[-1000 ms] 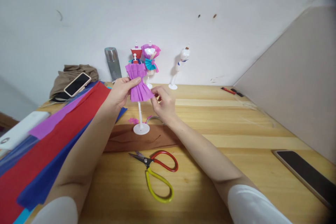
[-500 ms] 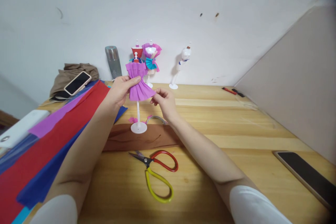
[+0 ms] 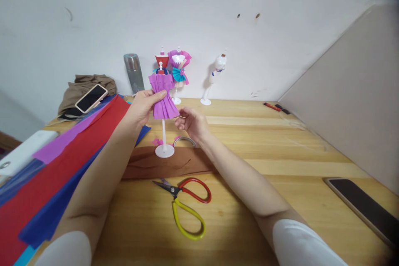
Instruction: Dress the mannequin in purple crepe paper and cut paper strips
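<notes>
Pleated purple crepe paper (image 3: 163, 106) wraps a small dress-form stand (image 3: 164, 151), flaring like a dress above and below a pinched waist. My left hand (image 3: 146, 106) grips the paper at that waist, thumb across the front and fingers hidden behind. Just right of the hem is my right hand (image 3: 192, 124), its fingers loosely curled and apart, with nothing visible in them. The stand's round white base rests on a strip of brown paper (image 3: 174, 165). Nearer to me lie scissors (image 3: 174, 191) with one red and one yellow handle, blades spread.
Behind stand other dress forms, one with a teal skirt (image 3: 179, 75) and a barer one (image 3: 220, 64). A grey bottle (image 3: 134, 74) is by the wall. Coloured paper sheets (image 3: 77, 143) cover the left side. One phone (image 3: 92, 98) lies on brown cloth, another (image 3: 361, 208) at right.
My right hand has let go of the hem's right corner, and its fingers have loosened. The hem has drawn in to the left. My left hand keeps its hold at the waist.
</notes>
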Demonstrator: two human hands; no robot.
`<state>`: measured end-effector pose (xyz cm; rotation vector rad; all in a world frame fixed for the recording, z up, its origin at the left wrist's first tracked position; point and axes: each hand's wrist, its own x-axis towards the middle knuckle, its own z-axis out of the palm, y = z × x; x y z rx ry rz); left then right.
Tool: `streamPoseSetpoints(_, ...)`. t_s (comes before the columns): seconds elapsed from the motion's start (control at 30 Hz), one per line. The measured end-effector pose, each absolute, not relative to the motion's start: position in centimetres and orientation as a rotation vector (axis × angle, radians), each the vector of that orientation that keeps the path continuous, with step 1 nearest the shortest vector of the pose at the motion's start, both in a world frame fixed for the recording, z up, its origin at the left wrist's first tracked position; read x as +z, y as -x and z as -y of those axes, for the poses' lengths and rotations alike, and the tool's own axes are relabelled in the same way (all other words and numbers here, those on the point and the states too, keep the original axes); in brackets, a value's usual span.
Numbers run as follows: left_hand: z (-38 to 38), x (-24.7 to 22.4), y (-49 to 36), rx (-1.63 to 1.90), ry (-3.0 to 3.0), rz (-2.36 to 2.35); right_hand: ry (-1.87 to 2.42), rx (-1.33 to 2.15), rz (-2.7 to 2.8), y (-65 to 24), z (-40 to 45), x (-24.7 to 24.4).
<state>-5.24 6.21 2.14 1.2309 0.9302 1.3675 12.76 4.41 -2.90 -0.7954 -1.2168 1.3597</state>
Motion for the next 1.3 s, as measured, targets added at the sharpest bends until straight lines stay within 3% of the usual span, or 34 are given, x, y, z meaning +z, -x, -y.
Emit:
streamPoseSetpoints(0.4,-6.3,1.8,4.8,1.330,-1.257,-0.920,0.933,0.998,1.381,-13.2,-4.9,-3.1)
streamPoseSetpoints(1.07,-7.3,1.7,5.9,1.399,-1.226,-0.885,0.939,1.100,1.369,-14.1,-5.3,-2.5)
streamPoseSetpoints(1.17,-7.4,1.6,6.0,1.440,-1.205,-0.880,0.950,1.228,1.308,-13.7,-5.0,-2.7)
streamPoseSetpoints(1.3,-7.1,1.7,5.7,1.484,-1.185,-0.880,0.861,1.668,1.147,-12.0,-3.6,-2.9)
